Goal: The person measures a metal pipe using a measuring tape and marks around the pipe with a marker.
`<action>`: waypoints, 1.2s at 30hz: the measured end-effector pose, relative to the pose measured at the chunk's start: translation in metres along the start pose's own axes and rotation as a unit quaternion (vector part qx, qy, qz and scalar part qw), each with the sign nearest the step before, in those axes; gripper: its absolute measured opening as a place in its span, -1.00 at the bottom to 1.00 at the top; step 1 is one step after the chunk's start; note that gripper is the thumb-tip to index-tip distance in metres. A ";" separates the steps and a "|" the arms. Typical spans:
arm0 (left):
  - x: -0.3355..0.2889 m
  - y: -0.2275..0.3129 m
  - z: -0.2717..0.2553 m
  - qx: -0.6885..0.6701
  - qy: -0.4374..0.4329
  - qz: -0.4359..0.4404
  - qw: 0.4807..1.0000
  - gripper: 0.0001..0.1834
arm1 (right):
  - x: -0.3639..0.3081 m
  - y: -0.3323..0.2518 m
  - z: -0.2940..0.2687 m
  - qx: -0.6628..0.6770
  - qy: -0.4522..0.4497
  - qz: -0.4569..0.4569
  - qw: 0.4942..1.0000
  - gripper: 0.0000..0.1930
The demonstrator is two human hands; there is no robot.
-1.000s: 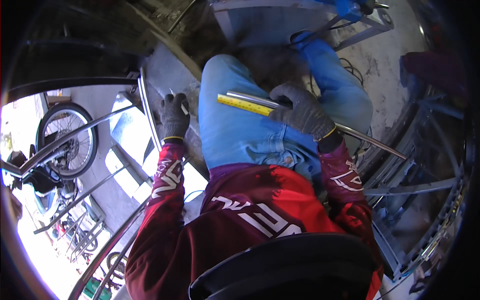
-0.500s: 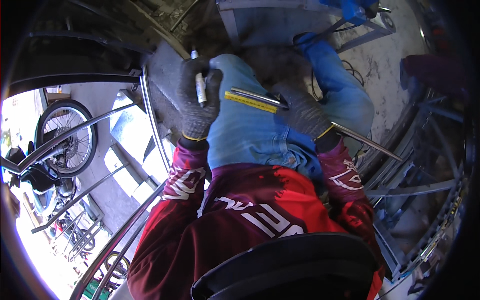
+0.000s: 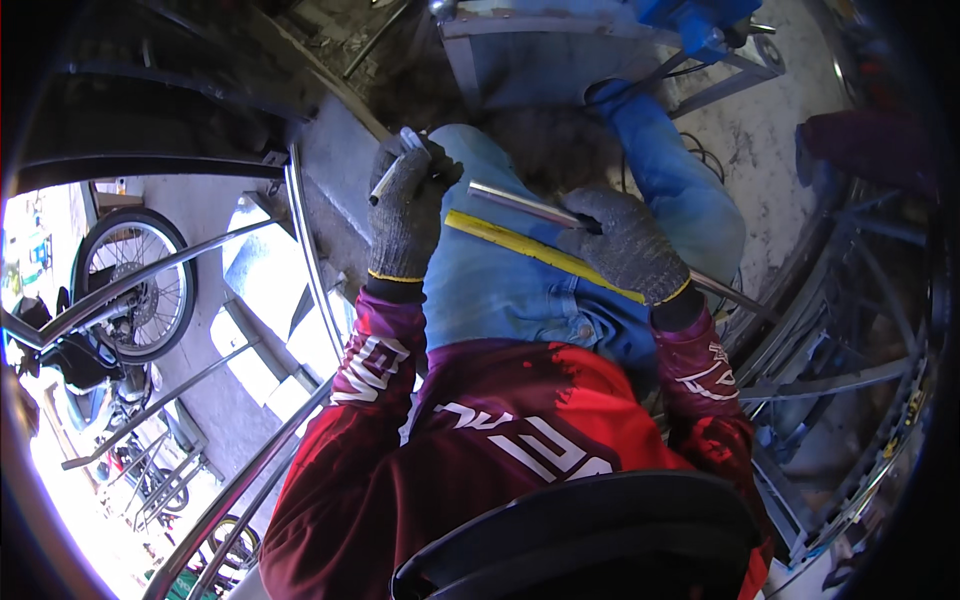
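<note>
Left of centre in the frame, your dark grey gloved left hand (image 3: 405,215) is curling its grip around a slim white pen-shaped marker (image 3: 395,177), which is slanting across the fingers; I cannot tell whether its tip is bare. You should be turning that tip clear of your lap.

Mid-frame, a shiny round metal tube (image 3: 520,202) is sloping down to the right over your faded blue jeans (image 3: 480,290). Just below it, a flat yellow strip (image 3: 510,238) is running the same way, apart from the tube. For accurate work, you should be laying the strip snugly along the tube and keeping both still.

Right of centre, your dark grey gloved right hand (image 3: 632,240) is wrapping its grip firmly round the tube; the strip is passing along its lower edge, and I cannot tell whether any finger is pinching it.

Compared with half a second ago, the marker is leaning instead of standing nearly upright, and the strip is showing more length, farther from the tube.
</note>
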State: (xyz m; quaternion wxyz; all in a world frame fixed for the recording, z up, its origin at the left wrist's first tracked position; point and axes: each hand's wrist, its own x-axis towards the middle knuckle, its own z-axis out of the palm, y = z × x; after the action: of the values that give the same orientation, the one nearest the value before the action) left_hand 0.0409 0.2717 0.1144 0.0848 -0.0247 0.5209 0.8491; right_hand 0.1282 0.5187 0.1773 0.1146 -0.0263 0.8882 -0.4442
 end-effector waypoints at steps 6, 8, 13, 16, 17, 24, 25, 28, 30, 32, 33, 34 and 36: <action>0.002 0.001 0.026 -0.217 -0.076 -0.062 0.971 -0.87 | 0.002 0.003 -0.015 -0.003 0.084 -0.008 0.996 -0.55; -0.001 0.009 0.047 -0.255 -0.084 -0.102 0.958 -0.84 | 0.004 -0.003 -0.024 -0.013 0.084 0.007 0.996 -0.55; -0.017 -0.004 0.078 0.070 -0.165 -0.116 0.977 -0.82 | 0.004 -0.029 -0.041 0.029 0.139 0.022 0.990 -0.57; -0.021 -0.017 0.092 0.099 -0.266 -0.036 0.958 -0.83 | 0.004 -0.034 -0.052 0.050 0.127 0.049 0.990 -0.59; -0.021 -0.019 0.094 0.098 -0.266 -0.034 0.959 -0.83 | 0.004 -0.035 -0.055 0.048 0.127 0.048 0.990 -0.59; -0.005 -0.003 0.066 0.048 -0.125 0.032 0.991 -0.85 | 0.000 -0.028 -0.050 0.014 0.151 0.015 0.988 -0.64; 0.005 -0.006 0.049 0.049 -0.103 0.065 0.991 -0.84 | 0.002 -0.026 -0.048 -0.024 0.160 -0.001 0.987 -0.65; 0.012 0.025 0.037 0.131 -0.114 0.168 0.970 -0.87 | 0.013 -0.025 -0.062 -0.041 0.168 -0.007 0.985 -0.71; 0.012 0.037 0.026 0.178 -0.089 0.172 0.965 -0.88 | 0.015 -0.043 -0.066 -0.030 0.204 -0.019 0.978 -0.72; 0.012 0.051 0.011 0.263 -0.029 0.209 0.941 -0.92 | 0.020 -0.089 -0.083 -0.042 0.200 -0.047 0.978 -0.77; 0.015 0.051 -0.005 0.349 0.041 0.277 0.894 -0.89 | 0.022 -0.103 -0.085 -0.052 0.219 -0.101 0.969 -0.82; 0.013 0.055 -0.025 0.439 0.080 0.310 0.839 -0.89 | 0.018 -0.119 -0.090 -0.068 0.239 -0.068 0.966 -0.84; 0.017 0.047 -0.091 0.578 0.124 0.318 0.741 -0.86 | 0.017 -0.135 -0.107 -0.076 0.254 -0.056 0.963 -0.85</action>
State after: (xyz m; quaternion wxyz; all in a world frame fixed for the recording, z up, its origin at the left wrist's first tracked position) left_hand 0.0118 0.1722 0.1122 -0.2581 0.0909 0.8951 0.3520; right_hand 0.0802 0.5189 0.3438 -0.1420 0.0295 0.9163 -0.3733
